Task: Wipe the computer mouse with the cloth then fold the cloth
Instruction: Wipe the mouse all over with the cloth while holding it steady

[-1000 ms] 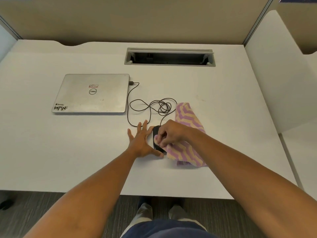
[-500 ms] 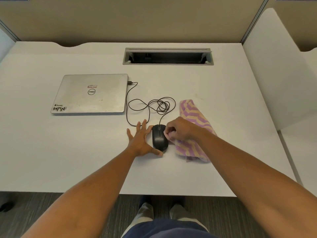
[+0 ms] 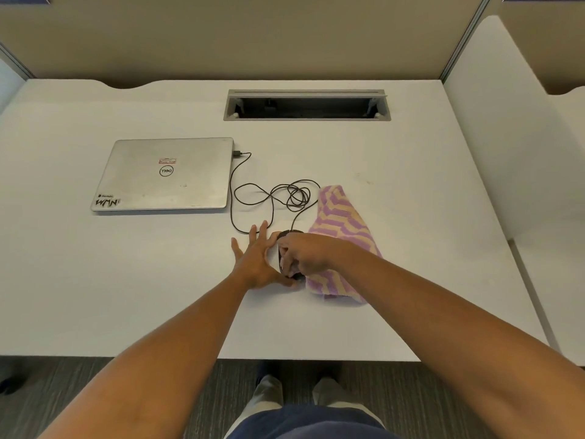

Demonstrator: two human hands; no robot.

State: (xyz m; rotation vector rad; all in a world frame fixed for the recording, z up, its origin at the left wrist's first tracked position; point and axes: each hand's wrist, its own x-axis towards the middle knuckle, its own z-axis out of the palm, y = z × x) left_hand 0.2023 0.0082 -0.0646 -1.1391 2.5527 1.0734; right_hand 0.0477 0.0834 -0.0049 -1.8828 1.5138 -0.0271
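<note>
A black wired mouse (image 3: 282, 236) sits on the white desk (image 3: 126, 280), mostly hidden under my right hand. My right hand (image 3: 304, 253) pinches a corner of the pink and yellow striped cloth (image 3: 340, 223) and presses it onto the mouse. The rest of the cloth trails away to the right of the mouse. My left hand (image 3: 258, 259) lies flat on the desk against the mouse's left side, fingers spread, thumb at the mouse's near end.
A closed silver laptop (image 3: 164, 175) lies at the back left. The mouse's black cable (image 3: 272, 198) runs in tangled loops from the laptop to the mouse. A cable slot (image 3: 305, 104) opens at the desk's rear. White dividers stand on the right.
My right hand slid with the cloth off the mouse to the right, then came back over it. The left hand has stayed in place.
</note>
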